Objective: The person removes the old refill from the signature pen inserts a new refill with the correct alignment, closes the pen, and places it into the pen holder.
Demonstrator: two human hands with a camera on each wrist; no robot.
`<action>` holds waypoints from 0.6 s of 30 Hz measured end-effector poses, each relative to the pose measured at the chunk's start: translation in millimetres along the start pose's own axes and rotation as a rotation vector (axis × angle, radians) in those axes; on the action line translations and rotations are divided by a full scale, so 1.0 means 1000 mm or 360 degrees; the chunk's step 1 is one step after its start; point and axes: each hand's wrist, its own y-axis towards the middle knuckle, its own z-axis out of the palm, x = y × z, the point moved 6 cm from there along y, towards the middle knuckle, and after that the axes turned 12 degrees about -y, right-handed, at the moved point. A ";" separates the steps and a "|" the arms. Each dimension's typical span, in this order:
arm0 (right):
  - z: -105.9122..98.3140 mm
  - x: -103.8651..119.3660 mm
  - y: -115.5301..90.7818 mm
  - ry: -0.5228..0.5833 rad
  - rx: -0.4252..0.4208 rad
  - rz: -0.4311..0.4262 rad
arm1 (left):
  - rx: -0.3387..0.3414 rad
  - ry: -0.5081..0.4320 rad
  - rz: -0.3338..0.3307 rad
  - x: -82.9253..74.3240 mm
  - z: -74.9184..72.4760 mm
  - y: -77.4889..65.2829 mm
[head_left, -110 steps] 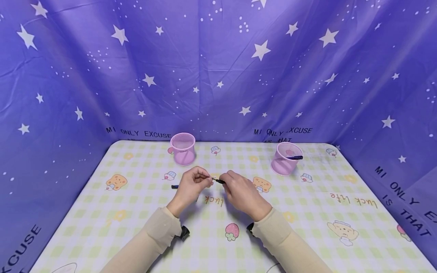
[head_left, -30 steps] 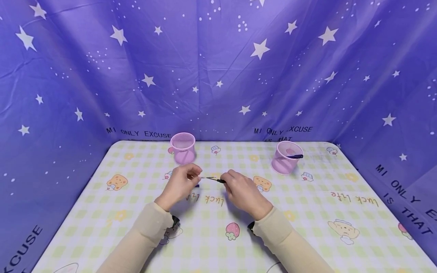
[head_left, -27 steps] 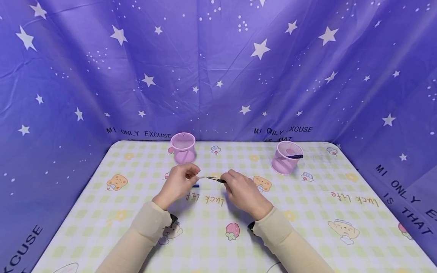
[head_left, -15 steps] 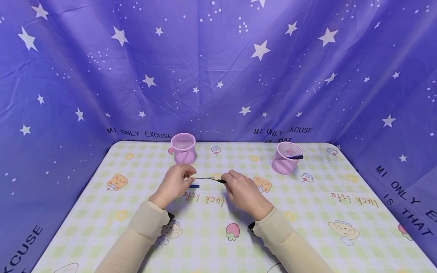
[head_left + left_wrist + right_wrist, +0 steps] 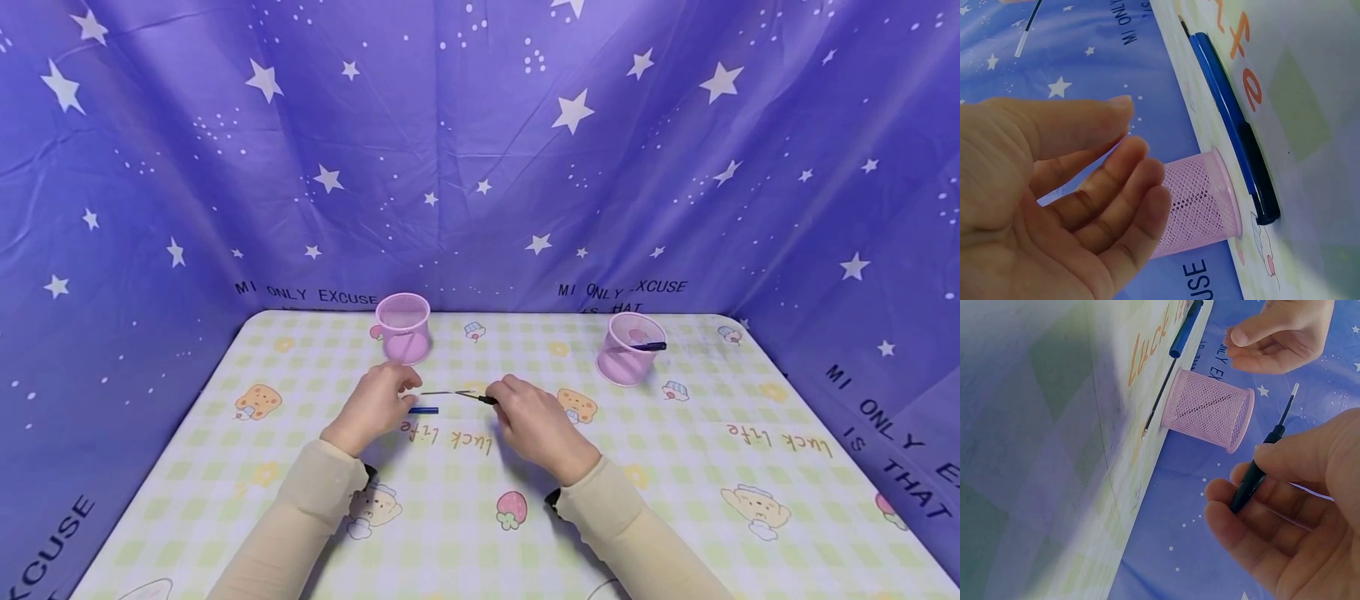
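Currently pinching black pen grip (image 5: 1254, 478) with my right hand (image 5: 536, 421), right of blue barrel (image 5: 425, 410), white-tipped rod (image 5: 1289, 405) jutting out. Left hand (image 5: 371, 406) near barrel, fingers slackly bent. Loose refill (image 5: 1159, 399) just beyond barrel, between hands.

The left cup (image 5: 407, 343) and the right cup (image 5: 619, 367) are pink with tiny holes, and they stand well apart near the back of the cloth (image 5: 675, 454). A dark blue pen (image 5: 652, 346) leans in the right cup and pokes out over its rim. The cloth has green and white checks and a strawberry (image 5: 512, 508), and behind it hangs a blue-purple curtain (image 5: 480, 108) with white stars (image 5: 573, 111) and black letters (image 5: 348, 296).
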 end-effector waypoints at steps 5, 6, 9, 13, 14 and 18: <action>0.001 0.000 0.000 -0.0004 0.0010 0.0006 | 0.0047 0.0061 -0.0010 0.003 0.003 -0.001; 0.001 0.000 0.000 -0.0003 0.0011 0.0006 | 0.0056 0.0074 -0.0010 0.003 0.003 0.000; 0.001 0.000 0.000 0.0000 0.0013 0.0005 | 0.0082 0.0109 -0.0016 0.005 0.005 0.000; 0.001 0.001 0.000 0.0003 0.0005 0.0004 | 0.0091 0.0144 -0.0025 0.006 0.007 -0.001; 0.001 0.001 0.000 0.0000 0.0005 0.0003 | 0.0092 0.0149 -0.0025 0.006 0.007 -0.001; 0.001 0.001 0.000 -0.0010 0.0007 0.0001 | 0.0094 0.0155 -0.0018 0.007 0.009 -0.001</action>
